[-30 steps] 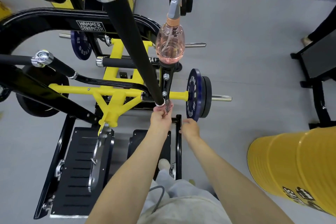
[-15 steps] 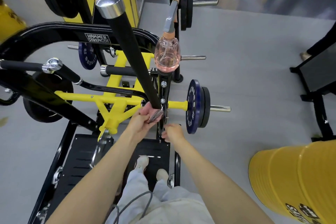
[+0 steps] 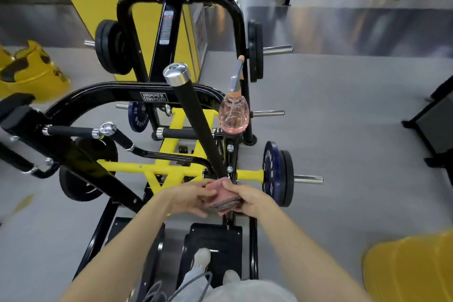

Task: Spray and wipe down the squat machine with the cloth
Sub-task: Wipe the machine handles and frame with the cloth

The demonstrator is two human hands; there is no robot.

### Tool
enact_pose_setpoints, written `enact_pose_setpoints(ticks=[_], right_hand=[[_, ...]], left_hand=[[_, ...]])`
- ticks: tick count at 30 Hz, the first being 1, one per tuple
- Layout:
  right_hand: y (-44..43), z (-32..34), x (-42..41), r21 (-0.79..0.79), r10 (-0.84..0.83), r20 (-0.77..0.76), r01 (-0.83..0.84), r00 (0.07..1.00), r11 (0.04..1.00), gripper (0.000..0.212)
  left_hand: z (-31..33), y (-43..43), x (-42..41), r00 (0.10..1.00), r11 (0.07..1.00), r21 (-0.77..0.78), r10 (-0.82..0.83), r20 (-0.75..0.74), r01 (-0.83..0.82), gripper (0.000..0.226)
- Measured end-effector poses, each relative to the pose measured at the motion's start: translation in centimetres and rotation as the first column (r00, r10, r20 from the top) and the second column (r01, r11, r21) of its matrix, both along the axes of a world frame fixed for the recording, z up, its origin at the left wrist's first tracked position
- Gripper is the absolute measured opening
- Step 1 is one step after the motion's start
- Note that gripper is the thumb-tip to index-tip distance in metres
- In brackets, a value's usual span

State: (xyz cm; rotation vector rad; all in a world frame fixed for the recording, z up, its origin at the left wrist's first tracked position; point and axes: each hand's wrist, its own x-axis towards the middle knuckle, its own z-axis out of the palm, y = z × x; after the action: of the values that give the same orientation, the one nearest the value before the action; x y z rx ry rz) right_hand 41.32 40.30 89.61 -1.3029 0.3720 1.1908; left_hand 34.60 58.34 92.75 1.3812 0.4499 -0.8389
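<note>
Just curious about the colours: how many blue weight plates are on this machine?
2. A large blue plate is on the right end of the yellow bar, beside a black plate; a small blue plate sits farther back, below the Hammer Strength label. Others may be hidden.

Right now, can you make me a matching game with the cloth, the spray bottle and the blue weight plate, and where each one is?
Things:
1. cloth
2. spray bottle
3. blue weight plate

Places:
A. at the end of the yellow bar
B. perched on top of the black post
C. held by the left hand and the right hand

Pairs: 1-C, 2-B, 3-A.
</note>
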Motion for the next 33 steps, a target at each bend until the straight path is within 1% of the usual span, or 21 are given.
enact_pose_setpoints(ticks=[2, 4, 5, 6, 8, 10, 12, 14, 16, 17, 18, 20, 21, 22, 23, 24, 25, 26, 29, 30, 33], right_hand=[[-0.9, 1.2, 0.7, -0.014, -0.038, 0.033, 0.039, 0.999, 0.999, 0.032], [-2.0, 2.6, 1.6, -0.039, -0.150, 0.086, 0.154, 0.985, 0.987, 0.019], [-2.5, 3.1, 2.1, -0.043, -0.206, 0.120, 0.212, 0.971, 0.976, 0.016], [-3.0, 3.5, 2.7, -0.043, -0.243, 0.153, 0.253, 0.958, 0.967, 0.014], [-3.6, 4.5, 3.9, -0.044, -0.315, 0.206, 0.330, 0.927, 0.943, 0.014], [-4.0, 5.6, 5.1, -0.040, -0.389, 0.219, 0.406, 0.895, 0.913, 0.020], [-4.0, 7.0, 5.8, -0.029, -0.425, 0.223, 0.442, 0.877, 0.897, 0.024], [-3.6, 8.4, 6.3, -0.036, -0.408, 0.222, 0.425, 0.886, 0.904, 0.022], [-2.8, 9.7, 6.7, -0.014, -0.396, 0.203, 0.407, 0.896, 0.913, 0.011], [-2.2, 10.3, 6.9, 0.000, -0.387, 0.218, 0.397, 0.896, 0.918, 0.010], [-1.7, 10.8, 7.0, 0.010, -0.375, 0.246, 0.384, 0.894, 0.923, 0.021], [-0.7, 11.2, 7.3, 0.006, -0.349, 0.281, 0.362, 0.894, 0.932, 0.055], [-0.3, 11.4, 7.4, 0.015, -0.336, 0.287, 0.347, 0.897, 0.938, 0.064], [0.2, 11.4, 7.6, 0.022, -0.337, 0.291, 0.346, 0.896, 0.938, 0.065], [0.4, 11.8, 7.3, 0.047, -0.338, 0.288, 0.339, 0.896, 0.940, 0.060], [0.6, 12.2, 7.2, 0.078, -0.343, 0.296, 0.336, 0.891, 0.939, 0.050], [0.8, 12.5, 7.1, 0.121, -0.351, 0.292, 0.330, 0.890, 0.936, 0.040], [0.8, 12.4, 7.1, 0.140, -0.362, 0.290, 0.335, 0.886, 0.932, 0.037], [1.0, 11.4, 7.6, 0.166, -0.391, 0.248, 0.359, 0.886, 0.918, 0.048], [1.1, 11.2, 7.6, 0.160, -0.386, 0.240, 0.355, 0.891, 0.921, 0.052], [1.6, 10.6, 7.7, 0.133, -0.351, 0.232, 0.328, 0.907, 0.935, 0.057]], left_hand=[[1.3, 1.2, 0.8, 0.992, 0.983, 0.136, -0.123, -0.029, 0.125, 0.035], [3.1, 2.6, 2.1, 0.992, 0.934, 0.336, -0.126, -0.006, 0.120, 0.035], [4.1, 3.4, 2.9, 0.997, 0.912, 0.409, -0.065, 0.051, 0.038, 0.034], [5.2, 4.1, 3.7, 0.990, 0.895, 0.436, 0.032, 0.137, -0.089, 0.031], [7.3, 5.2, 5.4, 0.924, 0.855, 0.400, 0.204, 0.324, -0.329, 0.026], [9.6, 5.4, 7.4, 0.855, 0.817, 0.401, 0.198, 0.479, -0.414, 0.018], [10.9, 5.0, 9.4, 0.811, 0.778, 0.469, 0.087, 0.578, -0.418, 0.019], [11.8, 4.4, 11.1, 0.787, 0.781, 0.497, -0.011, 0.617, -0.378, 0.042], [12.5, 3.6, 12.4, 0.768, 0.853, 0.412, -0.020, 0.640, -0.321, 0.066], [12.8, 3.2, 13.0, 0.769, 0.881, 0.371, -0.013, 0.639, -0.294, 0.074], [13.0, 2.7, 13.6, 0.764, 0.898, 0.346, -0.018, 0.645, -0.271, 0.080], [13.6, 1.9, 14.7, 0.762, 0.918, 0.336, -0.061, 0.645, -0.211, 0.094], [13.9, 1.6, 15.1, 0.763, 0.927, 0.336, -0.094, 0.639, -0.167, 0.105], [13.8, 1.6, 15.9, 0.763, 0.931, 0.346, -0.138, 0.631, -0.118, 0.114], [13.4, 1.6, 16.5, 0.760, 0.931, 0.354, -0.169, 0.627, -0.085, 0.118], [12.8, 1.7, 17.3, 0.751, 0.929, 0.365, -0.196, 0.630, -0.064, 0.115], [12.6, 1.6, 17.8, 0.741, 0.931, 0.362, -0.210, 0.637, -0.048, 0.107], [12.8, 1.2, 17.8, 0.723, 0.930, 0.364, -0.219, 0.655, -0.048, 0.091], [13.3, -0.5, 17.7, 0.653, 0.935, 0.349, -0.229, 0.722, -0.058, 0.039], [13.3, -0.8, 17.7, 0.639, 0.932, 0.352, -0.222, 0.736, -0.082, 0.030], [12.4, -0.6, 17.6, 0.624, 0.899, 0.358, -0.131, 0.771, -0.254, 0.014]])
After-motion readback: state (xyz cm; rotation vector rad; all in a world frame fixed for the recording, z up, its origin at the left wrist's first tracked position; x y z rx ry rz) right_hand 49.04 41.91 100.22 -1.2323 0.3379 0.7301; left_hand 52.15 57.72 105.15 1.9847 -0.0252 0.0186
